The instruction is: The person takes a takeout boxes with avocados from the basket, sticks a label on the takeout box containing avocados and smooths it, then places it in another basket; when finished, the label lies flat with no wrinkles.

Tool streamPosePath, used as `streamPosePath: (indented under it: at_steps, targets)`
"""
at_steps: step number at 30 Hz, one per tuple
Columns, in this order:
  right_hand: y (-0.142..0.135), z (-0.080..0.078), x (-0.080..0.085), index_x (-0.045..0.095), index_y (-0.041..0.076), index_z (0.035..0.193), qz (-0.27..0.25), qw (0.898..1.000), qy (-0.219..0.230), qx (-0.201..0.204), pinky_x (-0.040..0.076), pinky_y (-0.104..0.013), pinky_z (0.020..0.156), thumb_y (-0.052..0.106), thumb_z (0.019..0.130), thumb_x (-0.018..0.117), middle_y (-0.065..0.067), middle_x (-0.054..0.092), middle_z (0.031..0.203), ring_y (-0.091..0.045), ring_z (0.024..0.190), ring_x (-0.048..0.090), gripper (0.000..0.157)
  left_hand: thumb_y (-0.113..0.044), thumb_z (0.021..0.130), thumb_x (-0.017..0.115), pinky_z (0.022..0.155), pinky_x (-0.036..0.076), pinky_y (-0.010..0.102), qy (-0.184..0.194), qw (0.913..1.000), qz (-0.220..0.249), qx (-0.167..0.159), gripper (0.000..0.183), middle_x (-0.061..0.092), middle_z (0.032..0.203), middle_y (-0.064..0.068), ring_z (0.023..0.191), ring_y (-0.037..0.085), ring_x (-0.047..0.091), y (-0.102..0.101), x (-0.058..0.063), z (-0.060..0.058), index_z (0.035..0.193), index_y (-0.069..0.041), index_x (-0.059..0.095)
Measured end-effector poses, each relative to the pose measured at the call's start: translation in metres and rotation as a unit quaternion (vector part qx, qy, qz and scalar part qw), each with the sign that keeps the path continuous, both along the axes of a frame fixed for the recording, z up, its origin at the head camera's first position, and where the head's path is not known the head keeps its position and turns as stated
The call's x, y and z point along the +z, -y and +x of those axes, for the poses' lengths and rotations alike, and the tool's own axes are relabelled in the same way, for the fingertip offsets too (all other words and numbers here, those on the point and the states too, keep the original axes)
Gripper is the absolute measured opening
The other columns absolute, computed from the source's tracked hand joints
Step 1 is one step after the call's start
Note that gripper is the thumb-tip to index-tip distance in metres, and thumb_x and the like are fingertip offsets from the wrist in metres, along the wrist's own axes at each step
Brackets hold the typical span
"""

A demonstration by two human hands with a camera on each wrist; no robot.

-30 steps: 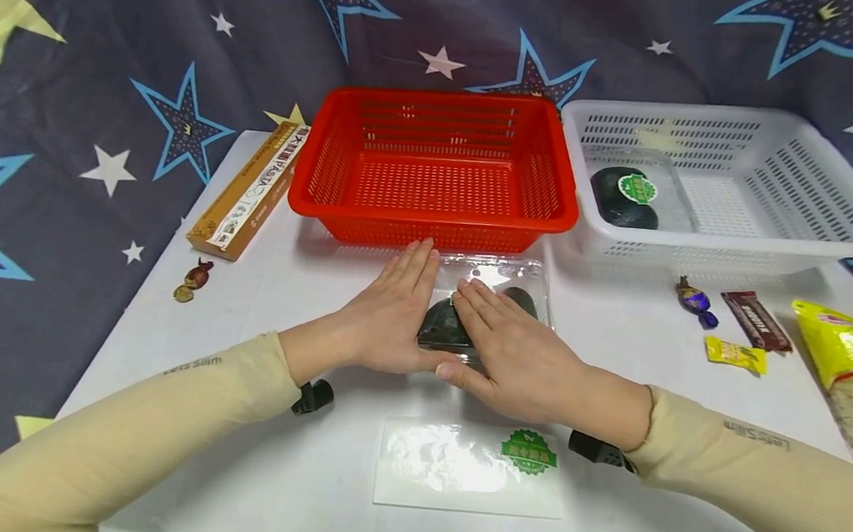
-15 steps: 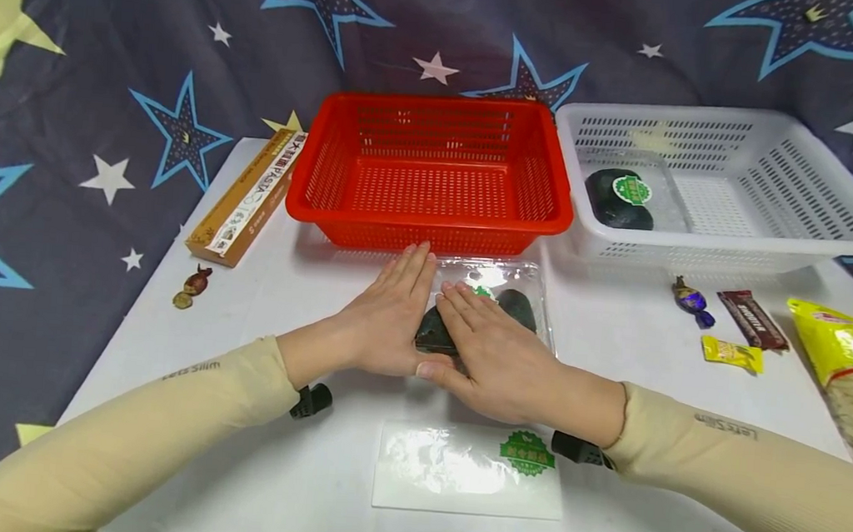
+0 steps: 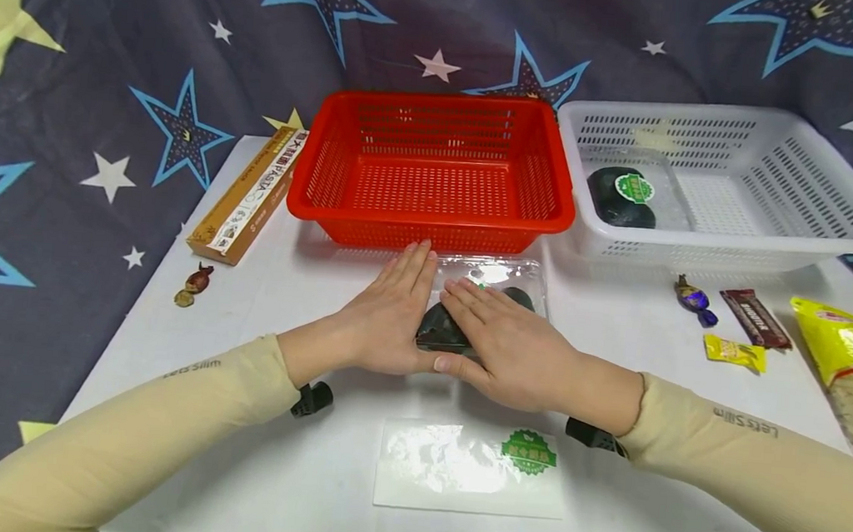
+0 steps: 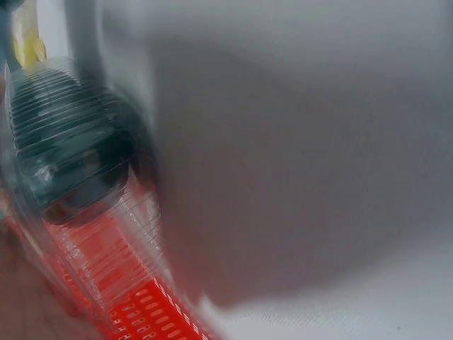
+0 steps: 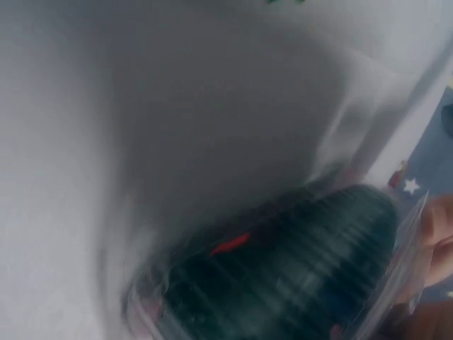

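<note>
A clear plastic clamshell box (image 3: 500, 270) lies in front of the red basket, with smooth, dark green produce (image 3: 442, 327) inside. My right hand (image 3: 518, 348) rests flat across its lid, straight fingers covering most of a green label. Along the box's left side lies my left hand (image 3: 385, 317), fingers straight and together, its thumb at the front edge meeting the right thumb. Both wrist views show the ribbed plastic over the dark green contents (image 5: 283, 276) from close by, blurred. Nearer the person, a white backing sheet (image 3: 447, 476) carries one green sticker (image 3: 530, 451).
Behind stand the red basket (image 3: 430, 218) and a white basket (image 3: 744, 240), which holds a similar labelled box (image 3: 622, 196). A pasta box (image 3: 247, 198) and a wrapped candy (image 3: 195, 283) lie left. To the right are several sweets (image 3: 756, 319) and a yellow bag (image 3: 847, 366).
My right hand has slid slightly left across the lid and settled a little back, its fingers still flat. The left hand stays in place at the box's side.
</note>
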State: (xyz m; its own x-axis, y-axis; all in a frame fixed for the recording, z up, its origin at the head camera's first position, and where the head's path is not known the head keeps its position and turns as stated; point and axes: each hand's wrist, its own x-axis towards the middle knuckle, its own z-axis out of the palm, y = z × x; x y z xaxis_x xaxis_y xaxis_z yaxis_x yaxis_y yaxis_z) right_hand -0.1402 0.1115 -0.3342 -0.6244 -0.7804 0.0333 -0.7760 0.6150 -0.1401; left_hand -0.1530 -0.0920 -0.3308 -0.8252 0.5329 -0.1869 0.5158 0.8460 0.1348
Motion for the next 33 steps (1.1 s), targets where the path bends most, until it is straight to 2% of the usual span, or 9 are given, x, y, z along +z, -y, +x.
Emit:
streamPosePath:
  at_steps: [7, 15, 23, 33]
  targets:
    - [-0.014, -0.005, 0.003, 0.028, 0.000, 0.148, 0.008, 1.000, 0.005, -0.019, 0.019, -0.045, 0.114, 0.057, 0.097, 0.036, -0.015, 0.025, 0.154, -0.028, 0.143, 0.020, 0.078, -0.079, 0.076, 0.046, 0.116, 0.003, 0.041, -0.007, 0.9999, 0.013, 0.009, 0.121, -0.008, 0.157, 0.021, 0.145, 0.030, -0.009, -0.002, -0.001, 0.000, 0.150, 0.005, -0.001]
    - [-0.034, 0.008, 0.005, 0.034, -0.004, 0.145, 0.000, 0.999, -0.008, -0.033, 0.022, -0.047, 0.113, 0.058, 0.095, 0.039, -0.018, 0.032, 0.151, -0.033, 0.142, 0.024, 0.080, -0.080, 0.074, 0.050, 0.116, 0.003, 0.040, 0.001, 0.9995, 0.019, 0.025, 0.123, -0.008, 0.158, 0.019, 0.145, 0.031, -0.007, -0.003, -0.001, 0.001, 0.151, 0.003, -0.002]
    - [-0.033, 0.022, 0.004, 0.038, -0.005, 0.143, -0.027, 1.000, -0.013, -0.007, 0.026, -0.046, 0.111, 0.058, 0.095, 0.041, -0.018, 0.035, 0.149, -0.031, 0.141, 0.027, 0.079, -0.081, 0.074, 0.049, 0.116, 0.002, 0.040, 0.005, 0.9995, 0.017, 0.027, 0.125, -0.010, 0.157, 0.020, 0.145, 0.031, -0.009, -0.002, 0.001, 0.002, 0.150, 0.004, -0.003]
    - [-0.014, 0.016, 0.004, 0.035, -0.003, 0.145, -0.032, 0.999, 0.007, 0.023, 0.023, -0.043, 0.113, 0.058, 0.097, 0.036, -0.016, 0.032, 0.151, -0.027, 0.142, 0.024, 0.077, -0.080, 0.075, 0.049, 0.116, 0.001, 0.042, 0.014, 0.9996, 0.013, 0.020, 0.124, -0.015, 0.156, 0.020, 0.144, 0.032, -0.012, -0.002, 0.000, 0.002, 0.149, 0.004, -0.006]
